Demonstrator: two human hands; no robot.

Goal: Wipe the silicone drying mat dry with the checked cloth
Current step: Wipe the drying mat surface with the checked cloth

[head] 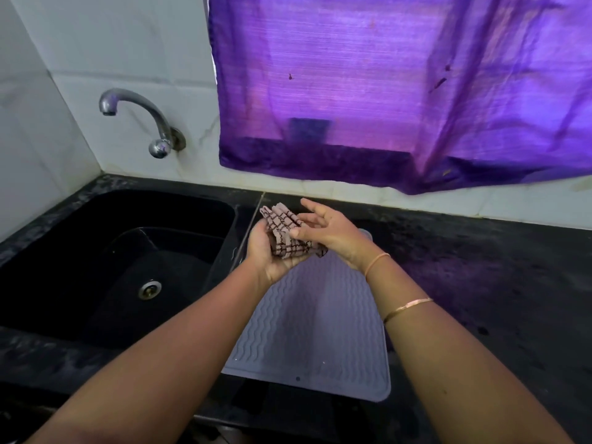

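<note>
Both hands are raised above the far end of the silicone drying mat (309, 331), clear of its surface. The left hand (272, 251) is turned palm up and is cupping the bunched checked cloth (286, 232), its fingers curling around the cloth's left side; its grip is closed loosely on the fabric. The right hand (326, 232) is lying over the cloth from the right, thumb pressing on the top of the bundle, while its fingers are spreading outward, so this grip is only partly on the cloth. The cloth is pale with dark crossing lines and is sitting between the 2 hands, with 1 corner hanging down at the right, just above the mat.

The mat is grey with wavy ribbing and is lying flat on the dark speckled tabletop (480, 267), just beside the right rim of the black sink (96, 219). Its near edge is reaching the front of the tabletop. Whether its surface is wet cannot be told from this view.

2 thin bangles (407, 307) are showing on the right forearm. A chrome tap (141, 120) is projecting from the white tiled wall (128, 43) above the sink, and a metal drain (149, 289) is visible in the basin. A purple curtain (384, 91) is hanging behind the tabletop, its lower hem near the wall's base
</note>
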